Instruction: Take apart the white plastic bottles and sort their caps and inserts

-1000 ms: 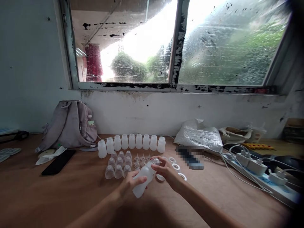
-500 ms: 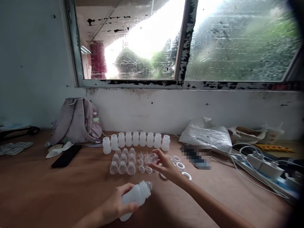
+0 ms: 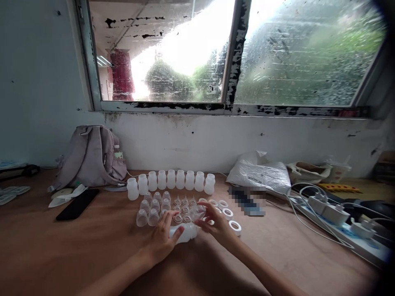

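Note:
A frosted bottle (image 3: 185,233) lies tilted in my left hand (image 3: 163,238), its top end pointing right. My right hand (image 3: 216,224) grips a clear cap (image 3: 196,212) close above the bottle's top end; whether they touch is unclear. Behind my hands, clear nipples (image 3: 178,202) stand in rows, partly hidden by my fingers. Left of them are several clear domed caps (image 3: 142,218). White rings (image 3: 235,227) lie to the right of my right hand. Several open frosted bottles (image 3: 171,179) stand in a curved row at the back.
A backpack (image 3: 89,158) and a black phone (image 3: 77,204) are at the left. At the right lie a silvery plastic bag (image 3: 259,172), a blurred-out item, and a power strip (image 3: 352,230) with white cables. A window is above the table (image 3: 101,255).
My left hand has raised the bottle away from me, toward the cap in my right hand. The bottle now lies flatter. The view has shifted slightly right.

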A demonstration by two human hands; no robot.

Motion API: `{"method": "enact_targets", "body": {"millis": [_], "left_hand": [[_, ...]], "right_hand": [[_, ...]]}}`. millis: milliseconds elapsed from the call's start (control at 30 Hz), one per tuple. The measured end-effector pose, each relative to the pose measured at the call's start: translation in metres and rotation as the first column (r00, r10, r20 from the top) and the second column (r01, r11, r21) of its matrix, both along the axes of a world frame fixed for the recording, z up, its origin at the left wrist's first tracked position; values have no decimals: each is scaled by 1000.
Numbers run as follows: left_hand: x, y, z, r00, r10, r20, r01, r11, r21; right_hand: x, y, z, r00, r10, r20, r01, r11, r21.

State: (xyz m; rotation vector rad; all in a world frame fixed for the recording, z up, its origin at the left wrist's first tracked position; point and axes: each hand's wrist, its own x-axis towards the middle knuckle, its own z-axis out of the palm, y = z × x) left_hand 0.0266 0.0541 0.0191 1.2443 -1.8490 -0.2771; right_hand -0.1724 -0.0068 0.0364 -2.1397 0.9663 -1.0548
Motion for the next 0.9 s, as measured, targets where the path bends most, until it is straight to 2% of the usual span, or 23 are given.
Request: {"method": "enact_targets", "body": {"millis": [100,233,367,467,533,600,667,733,833,900], "left_hand": [[-8,-4,6,1000,24,17,-23,995,-93],[-15,-4,10,989,-28,144,44,993,-114],[-8,-2,13,992,-17,126,35,990,-140],[23,-7,25,996,93,-8,-93,991,-97],[57,-15,34,970,211,-123,-216,976,-32],[94,-28,36,913,342,-222,-348,937,14],[128,-41,27,883,394,-254,-377,919,115],[151,-52,10,876,417,-241,-371,904,215],[165,-59,-17,881,471,-48,-445,859,252],[165,-59,-28,861,495,117,-509,830,230]], "right_hand": [[6,7,-3,1000,-7,-27,5,998,-58],[13,14,-8,998,58,-38,-60,997,-56],[9,15,-9,969,104,-224,-138,980,-140],[8,18,-12,911,67,-407,-169,961,-220],[8,21,-14,889,62,-453,-185,955,-232],[10,25,-16,892,74,-447,-191,956,-221],[11,27,-17,900,86,-426,-189,961,-204],[11,28,-16,907,96,-411,-182,967,-176],[8,28,-15,907,116,-404,-190,971,-147],[6,26,-15,907,125,-402,-199,969,-147]]}}
